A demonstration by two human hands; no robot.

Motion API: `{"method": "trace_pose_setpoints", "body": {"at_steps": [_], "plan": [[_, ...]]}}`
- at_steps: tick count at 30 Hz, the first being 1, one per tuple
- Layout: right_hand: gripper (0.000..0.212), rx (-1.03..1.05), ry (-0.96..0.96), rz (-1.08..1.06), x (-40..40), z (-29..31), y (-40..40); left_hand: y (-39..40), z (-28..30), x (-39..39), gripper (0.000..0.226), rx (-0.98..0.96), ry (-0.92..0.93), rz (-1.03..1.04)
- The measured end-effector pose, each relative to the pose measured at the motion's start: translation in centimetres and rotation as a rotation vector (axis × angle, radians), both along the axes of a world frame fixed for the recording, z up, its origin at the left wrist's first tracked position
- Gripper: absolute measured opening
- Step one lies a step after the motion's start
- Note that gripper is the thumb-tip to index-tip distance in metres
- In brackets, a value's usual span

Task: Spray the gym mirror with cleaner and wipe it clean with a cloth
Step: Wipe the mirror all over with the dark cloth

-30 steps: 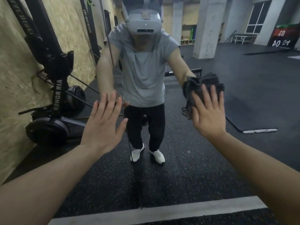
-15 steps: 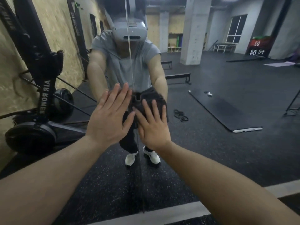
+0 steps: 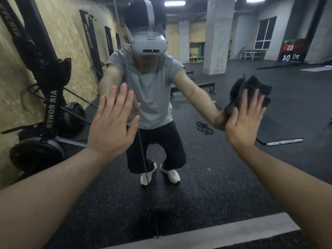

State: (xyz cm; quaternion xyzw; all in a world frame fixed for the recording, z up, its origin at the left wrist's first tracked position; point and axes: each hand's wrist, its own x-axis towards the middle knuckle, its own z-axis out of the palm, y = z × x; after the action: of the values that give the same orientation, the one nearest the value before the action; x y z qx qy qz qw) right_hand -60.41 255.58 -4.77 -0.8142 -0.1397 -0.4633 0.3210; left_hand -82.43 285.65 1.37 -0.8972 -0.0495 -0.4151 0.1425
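The gym mirror (image 3: 206, 177) fills the head view, with a vertical seam between two panes left of centre. My left hand (image 3: 113, 126) lies flat on the glass beside that seam, fingers straight and pointing up. My right hand (image 3: 245, 121) presses a dark bunched cloth (image 3: 251, 88) against the mirror at the right, fingers straight over it. The cloth sticks out above my fingertips. No spray bottle is in view. My reflection squats in the glass between both hands.
A pale strip (image 3: 206, 234) marks the mirror's lower edge. An air rower (image 3: 45, 108) leans against the chipboard wall (image 3: 16, 83) on the left. Reflected in the glass are a concrete pillar (image 3: 219, 36), a floor mat (image 3: 280, 133) and low benches.
My right hand has swept the cloth to the right across the glass, away from my left hand. The left hand has stayed flat near the seam. The view has tilted up.
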Motion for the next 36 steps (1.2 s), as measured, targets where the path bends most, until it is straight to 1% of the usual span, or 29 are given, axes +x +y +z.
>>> {"method": "trace_pose_setpoints", "body": {"at_steps": [2, 4, 5, 6, 8, 11, 13, 16, 18, 19, 20, 23, 26, 29, 31, 34, 35, 36], "plan": [[0.062, 0.171, 0.094, 0.001, -0.3, 0.3, 0.9, -0.2, -0.7, 0.0, 0.068, -0.01, 0.0, -0.001], [0.063, 0.285, 0.122, -0.006, -1.2, 1.2, 3.3, -0.3, -1.0, -0.1, 0.068, -0.015, 0.013, 0.0], [0.063, 0.299, 0.111, -0.012, -2.0, 1.5, 4.7, -0.2, -1.0, -0.1, 0.068, -0.006, 0.022, -0.004], [0.063, 0.264, 0.084, -0.008, -3.0, 1.6, 6.3, 0.0, -1.0, -0.3, 0.068, 0.005, 0.031, -0.009], [0.065, 0.096, -0.008, 0.045, -5.3, 1.4, 9.8, 0.3, -0.9, -0.6, 0.068, 0.03, 0.039, -0.019], [0.067, -0.213, -0.199, 0.199, -8.7, 0.3, 14.7, 0.5, -0.7, -0.9, 0.068, 0.03, 0.053, -0.036], [0.064, -0.411, -0.33, 0.298, -9.9, -0.7, 16.5, 0.4, -0.8, -0.9, 0.069, 0.027, 0.065, -0.037], [0.053, -0.626, -0.501, 0.395, -9.4, -1.4, 16.2, 0.0, -1.7, -0.7, 0.072, 0.027, 0.064, -0.005], [0.053, -0.757, -0.556, 0.403, -8.1, -1.3, 14.4, -0.5, -2.8, -0.5, 0.073, 0.015, 0.065, 0.009], [0.053, -0.788, -0.558, 0.391, -7.3, -1.4, 13.3, -0.7, -3.4, -0.4, 0.073, 0.009, 0.066, 0.012], [0.054, -0.783, -0.547, 0.369, -6.5, -1.5, 12.0, -0.8, -3.9, -0.3, 0.074, 0.004, 0.069, 0.013], [0.054, -0.625, -0.469, 0.256, -4.0, -3.0, 7.4, -1.0, -4.7, -0.2, 0.074, -0.007, 0.073, 0.019], [0.058, -0.477, -0.323, 0.111, -1.6, -4.9, 2.5, -0.8, -5.3, -0.1, 0.074, 0.004, 0.059, 0.01], [0.059, -0.321, -0.189, 0.024, -0.1, -6.2, -0.7, -0.5, -6.2, 0.1, 0.073, 0.021, 0.034, -0.004], [0.061, -0.206, -0.102, 0.011, -0.1, -6.7, -0.5, -0.4, -6.8, 0.2, 0.071, 0.025, 0.012, -0.018], [0.064, 0.082, 0.046, 0.011, -2.1, -6.2, 3.5, -0.1, -7.4, 0.4, 0.071, 0.039, -0.007, -0.033], [0.064, 0.123, 0.06, 0.012, -3.1, -5.9, 5.5, 0.0, -7.5, 0.4, 0.071, 0.043, -0.011, -0.036], [0.064, 0.102, 0.049, 0.021, -4.4, -5.9, 7.5, 0.0, -7.6, 0.5, 0.072, 0.04, -0.011, -0.043]]}}
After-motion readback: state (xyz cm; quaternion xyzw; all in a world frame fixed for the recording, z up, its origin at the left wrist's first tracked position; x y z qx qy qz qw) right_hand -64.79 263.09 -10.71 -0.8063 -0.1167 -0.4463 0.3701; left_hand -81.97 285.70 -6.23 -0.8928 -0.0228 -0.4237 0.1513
